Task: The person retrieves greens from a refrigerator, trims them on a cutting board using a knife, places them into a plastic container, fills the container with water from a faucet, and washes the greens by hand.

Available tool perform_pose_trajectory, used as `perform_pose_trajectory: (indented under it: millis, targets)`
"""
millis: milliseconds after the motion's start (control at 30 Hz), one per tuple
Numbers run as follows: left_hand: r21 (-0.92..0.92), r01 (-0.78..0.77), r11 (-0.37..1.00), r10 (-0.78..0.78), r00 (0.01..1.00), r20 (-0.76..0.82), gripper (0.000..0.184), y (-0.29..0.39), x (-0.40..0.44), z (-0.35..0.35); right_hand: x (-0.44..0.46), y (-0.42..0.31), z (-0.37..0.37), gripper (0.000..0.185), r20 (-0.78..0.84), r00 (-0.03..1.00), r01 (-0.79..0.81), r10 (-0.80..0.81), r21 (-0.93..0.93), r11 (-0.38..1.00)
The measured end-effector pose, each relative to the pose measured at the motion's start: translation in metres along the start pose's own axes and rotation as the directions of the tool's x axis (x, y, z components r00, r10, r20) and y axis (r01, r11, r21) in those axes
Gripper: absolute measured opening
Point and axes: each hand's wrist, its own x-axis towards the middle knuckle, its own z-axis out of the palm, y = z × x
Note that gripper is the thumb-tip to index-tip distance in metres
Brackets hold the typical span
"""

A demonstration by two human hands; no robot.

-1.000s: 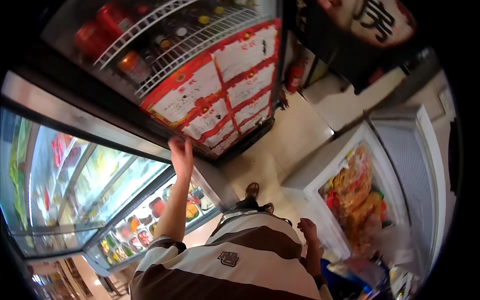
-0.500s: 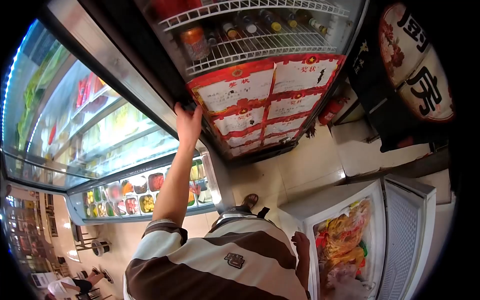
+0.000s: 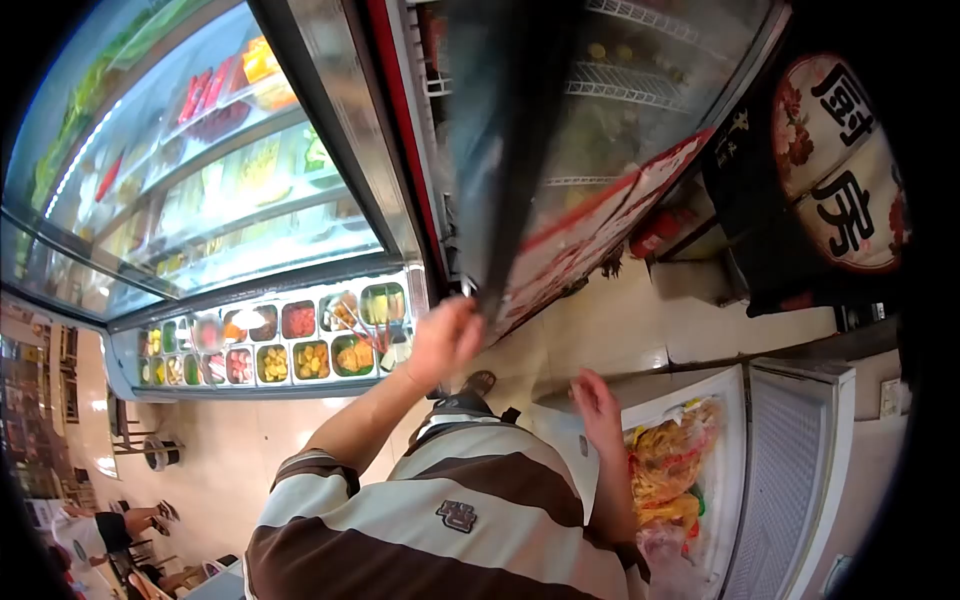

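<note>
Fridge door [image 3: 590, 235]: swung outward since the earlier frame, its dark edge now standing away from the red frame [image 3: 402, 120].
Chest freezer [image 3: 737, 430]: to my right, lid up, bagged food [image 3: 668, 470] inside.
Left grip [image 3: 448, 338]: my fingers curl closed on the door's edge, slightly blurred.
Right grip [image 3: 598, 405]: loosely open, holding nothing, near the freezer.
</note>
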Motion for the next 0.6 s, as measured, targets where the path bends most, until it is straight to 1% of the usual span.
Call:
perform_pose_trajectory:
  millis: [33, 67, 100, 133, 167, 200, 233, 267, 300, 333, 400, 433, 467, 500, 567, 600]
  targets:
    - [0.027, -0.057, 0.998, 0.054, 0.993, 0.109, 0.035, 0.008, -0.019, 0.002, -0.011, 0.000, 0.017, 0.043, -0.017, 0.998, 0.067, -0.066, 0.038, 0.997]
    - [-0.091, -0.058, 0.994, 0.082, 0.954, 0.289, 0.038, 0.017, -0.029, 0.007, -0.021, -0.004, 0.018, 0.045, -0.067, 0.989, 0.136, -0.133, 0.048, 0.990]
    - [-0.149, -0.026, 0.989, 0.082, 0.919, 0.384, 0.041, 0.023, -0.031, 0.012, -0.001, -0.016, 0.008, 0.048, -0.023, 0.969, 0.245, -0.244, 0.037, 0.969]
    - [-0.196, -0.187, 0.962, 0.240, 0.926, 0.293, 0.040, 0.025, -0.028, 0.013, 0.000, -0.034, 0.016, 0.050, 0.019, 0.982, 0.187, -0.188, 0.038, 0.982]
    - [-0.268, -0.334, 0.903, 0.393, 0.895, 0.209, 0.040, 0.035, -0.032, 0.021, -0.020, -0.051, 0.013, 0.052, 0.030, 0.994, 0.100, -0.101, 0.034, 0.994]
    - [-0.325, -0.383, 0.865, 0.472, 0.840, 0.267, 0.028, 0.037, -0.031, 0.025, -0.031, -0.063, 0.005, 0.054, 0.055, 0.998, 0.032, -0.033, 0.020, 0.999]
    - [-0.350, -0.407, 0.844, 0.516, 0.795, 0.319, 0.024, 0.035, -0.034, 0.035, -0.030, -0.056, 0.000, 0.055, 0.025, 0.997, 0.076, -0.076, -0.002, 0.997]
    - [-0.355, -0.378, 0.855, 0.497, 0.793, 0.352, 0.022, 0.037, -0.036, 0.043, -0.033, -0.039, -0.001, 0.055, 0.012, 0.994, 0.108, -0.108, -0.020, 0.994]
    - [-0.359, -0.333, 0.872, 0.465, 0.793, 0.394, 0.019, 0.041, -0.043, 0.049, -0.041, -0.038, 0.000, 0.056, 0.006, 0.992, 0.125, -0.125, -0.034, 0.992]
    - [-0.359, -0.295, 0.886, 0.438, 0.787, 0.434, 0.017, 0.037, -0.046, 0.054, -0.045, -0.040, -0.008, 0.049, 0.068, 0.979, 0.202, -0.193, -0.184, 0.962]
    - [-0.359, -0.215, 0.908, 0.386, 0.761, 0.522, 0.014, 0.023, -0.043, 0.068, -0.065, -0.046, -0.012, 0.040, -0.139, 0.976, 0.129, -0.169, -0.258, 0.957]
    - [-0.333, -0.187, 0.924, 0.355, 0.740, 0.571, 0.014, 0.014, -0.040, 0.074, -0.071, -0.046, -0.014, 0.036, -0.240, 0.957, 0.088, -0.162, -0.291, 0.953]
    - [-0.284, -0.153, 0.947, 0.300, 0.743, 0.599, 0.015, -0.001, -0.041, 0.084, -0.070, -0.040, -0.013, 0.034, -0.377, 0.871, 0.252, -0.315, -0.207, 0.945]
    - [-0.231, -0.118, 0.966, 0.240, 0.743, 0.625, 0.016, -0.014, -0.042, 0.094, -0.073, -0.035, -0.020, 0.035, -0.397, 0.880, 0.206, -0.262, -0.178, 0.962]
    - [-0.186, -0.068, 0.980, 0.176, 0.727, 0.663, 0.017, -0.030, -0.024, 0.106, -0.081, -0.028, -0.037, 0.038, -0.430, 0.890, 0.113, -0.151, -0.112, 0.987]
    - [-0.162, -0.044, 0.986, 0.144, 0.718, 0.681, 0.018, -0.039, -0.012, 0.113, -0.082, -0.038, -0.038, 0.035, -0.470, 0.860, 0.185, -0.201, -0.081, 0.979]
